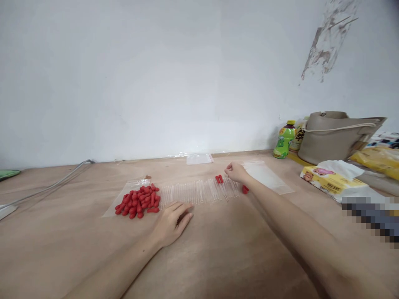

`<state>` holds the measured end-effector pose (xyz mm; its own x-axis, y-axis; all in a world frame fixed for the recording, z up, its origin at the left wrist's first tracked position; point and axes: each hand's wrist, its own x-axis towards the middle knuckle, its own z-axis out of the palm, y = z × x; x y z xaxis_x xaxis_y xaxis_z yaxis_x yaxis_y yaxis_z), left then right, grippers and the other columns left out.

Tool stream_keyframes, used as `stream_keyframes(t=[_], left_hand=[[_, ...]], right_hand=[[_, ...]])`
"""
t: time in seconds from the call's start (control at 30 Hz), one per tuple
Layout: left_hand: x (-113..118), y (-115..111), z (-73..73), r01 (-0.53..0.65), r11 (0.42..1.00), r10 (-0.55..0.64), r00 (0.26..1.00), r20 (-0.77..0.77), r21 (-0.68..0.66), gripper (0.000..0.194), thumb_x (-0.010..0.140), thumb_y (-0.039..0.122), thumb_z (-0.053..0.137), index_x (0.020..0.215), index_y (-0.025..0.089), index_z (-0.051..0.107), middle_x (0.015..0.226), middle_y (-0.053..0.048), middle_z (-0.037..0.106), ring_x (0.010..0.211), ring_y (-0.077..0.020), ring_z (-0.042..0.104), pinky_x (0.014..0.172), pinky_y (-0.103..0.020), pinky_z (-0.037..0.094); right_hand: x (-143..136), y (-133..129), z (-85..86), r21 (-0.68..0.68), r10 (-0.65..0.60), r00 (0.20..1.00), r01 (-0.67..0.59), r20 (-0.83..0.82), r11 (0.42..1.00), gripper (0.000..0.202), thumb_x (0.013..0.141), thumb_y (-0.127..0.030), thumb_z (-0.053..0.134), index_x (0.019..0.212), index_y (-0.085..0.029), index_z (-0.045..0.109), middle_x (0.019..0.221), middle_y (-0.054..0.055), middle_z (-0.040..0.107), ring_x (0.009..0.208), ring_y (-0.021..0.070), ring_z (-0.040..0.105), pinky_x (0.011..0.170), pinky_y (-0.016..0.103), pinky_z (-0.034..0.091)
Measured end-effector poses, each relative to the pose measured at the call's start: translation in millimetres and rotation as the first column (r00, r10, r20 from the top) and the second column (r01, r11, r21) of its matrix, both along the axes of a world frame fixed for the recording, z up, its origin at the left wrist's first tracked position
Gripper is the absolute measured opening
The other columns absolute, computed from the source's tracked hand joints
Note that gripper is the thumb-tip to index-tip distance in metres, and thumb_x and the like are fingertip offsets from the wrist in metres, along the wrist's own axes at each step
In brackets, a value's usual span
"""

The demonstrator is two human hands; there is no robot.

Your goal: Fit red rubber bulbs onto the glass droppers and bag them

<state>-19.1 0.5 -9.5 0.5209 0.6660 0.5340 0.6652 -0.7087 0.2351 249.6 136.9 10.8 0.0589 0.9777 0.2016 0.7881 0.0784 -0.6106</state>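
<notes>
Brown tabletop (215,257) is backed by a white wall (149,83). Clear tubes (181,193) are laid in a row, red bulbs (137,201) heaped at its left; two more are seen at tube ends rightward. Left hand (171,222) is rested alongside, fingers parted; right hand (237,172) is held beyond, fingers curled, any grip indeterminable.

Red bulbs (134,203) look matt and rubbery — the thin tubes (201,193) glossy.

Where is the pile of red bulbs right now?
In the head view, the pile of red bulbs lies left of centre, at the left end of the row of clear tubes, near the left hand.
</notes>
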Motion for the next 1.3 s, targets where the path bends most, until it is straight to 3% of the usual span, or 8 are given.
stream_keyframes(t=[0.2, 0.4, 0.57, 0.7, 0.9, 1.1, 1.3], left_hand=[[-1.1, 0.8, -1.4, 0.012, 1.0, -0.013, 1.0, -0.018, -0.003, 0.021, 0.086, 0.024, 0.042, 0.098, 0.017, 0.058, 0.077, -0.005, 0.06, 0.073, -0.0173, 0.055, 0.066, -0.03, 0.044], [-1.1, 1.6, -1.6, -0.01, 0.999, 0.01, 1.0, -0.004, 0.041, 0.02, 0.084, 0.023, 0.046, 0.096, 0.017, 0.06, 0.077, -0.005, 0.059, 0.075, -0.0178, 0.052, 0.068, -0.031, 0.043], [13.5, 9.9, -1.9, -0.164, 0.977, 0.169, 0.985, -0.022, 0.136, 0.014, 0.08, 0.025, 0.051, 0.087, 0.018, 0.061, 0.078, -0.006, 0.056, 0.078, -0.0209, 0.05, 0.068, -0.034, 0.041], [41.7, 27.2, 3.5, -0.353, 0.923, 0.364, 0.93, -0.051, 0.154, 0.015, 0.078, 0.028, 0.051, 0.078, 0.016, 0.06, 0.087, -0.008, 0.054, 0.086, -0.0237, 0.046, 0.074, -0.037, 0.037], [81.2, 58.1, 11.9, -0.571, 0.82, 0.56, 0.812, -0.165, -0.029, 0.031, 0.078, 0.04, 0.045, 0.076, 0.014, 0.063, 0.095, -0.012, 0.052, 0.097, -0.0273, 0.041, 0.081, -0.038, 0.031], [100.4, 74.5, 11.8, -0.626, 0.771, 0.596, 0.775, -0.211, -0.121, 0.048, 0.069, 0.055, 0.047, 0.077, 0.011, 0.067, 0.098, -0.017, 0.054, 0.098, -0.032, 0.04, 0.081, -0.041, 0.029], [113.1, 75.2, 18.8, -0.652, 0.739, 0.604, 0.752, -0.263, -0.168, 0.052, 0.07, 0.052, 0.044, 0.083, 0.006, 0.067, 0.099, -0.02, 0.054, 0.099, -0.0332, 0.041, 0.081, -0.04, 0.029]], right_hand=[[-19.4, 6.6, -12.0, 0.025, -0.066, 0.989, 0.063, 0.129, 0.998, 0.018, 0.073, -0.026, 0.053, 0.082, -0.011, 0.059, 0.087, 0.012, 0.062, 0.081, 0.019, 0.057, 0.062, 0.023, 0.039], [0.3, -13.9, 1.2, -0.007, -0.076, 0.966, 0.08, 0.246, 0.997, 0.027, 0.077, -0.033, 0.045, 0.093, -0.014, 0.057, 0.094, 0.012, 0.062, 0.085, 0.0201, 0.057, 0.063, 0.025, 0.039], [38.6, -30.2, 15.0, -0.123, -0.056, 0.928, 0.108, 0.368, 0.987, 0.017, 0.07, -0.031, 0.054, 0.07, -0.017, 0.063, 0.078, 0.01, 0.064, 0.078, 0.0218, 0.059, 0.061, 0.027, 0.039], [54.9, -33.3, 15.8, -0.204, -0.052, 0.902, 0.153, 0.43, 0.967, 0.018, 0.062, -0.031, 0.061, 0.071, -0.015, 0.064, 0.082, 0.012, 0.064, 0.075, 0.0216, 0.059, 0.059, 0.027, 0.039], [51.3, -33.2, 10.5, -0.299, -0.036, 0.886, 0.194, 0.462, 0.934, 0.035, 0.053, -0.036, 0.065, 0.081, -0.014, 0.064, 0.081, 0.011, 0.063, 0.07, 0.0216, 0.06, 0.053, 0.026, 0.04], [50.8, -30.3, 6.7, -0.322, -0.038, 0.892, 0.202, 0.451, 0.925, 0.039, 0.05, -0.035, 0.066, 0.081, -0.012, 0.063, 0.08, 0.01, 0.063, 0.069, 0.0207, 0.059, 0.05, 0.025, 0.04], [52.0, -28.9, 12.8, -0.308, -0.054, 0.903, 0.201, 0.426, 0.93, 0.035, 0.054, -0.035, 0.063, 0.081, -0.012, 0.065, 0.08, 0.011, 0.063, 0.071, 0.0212, 0.059, 0.05, 0.024, 0.04]])
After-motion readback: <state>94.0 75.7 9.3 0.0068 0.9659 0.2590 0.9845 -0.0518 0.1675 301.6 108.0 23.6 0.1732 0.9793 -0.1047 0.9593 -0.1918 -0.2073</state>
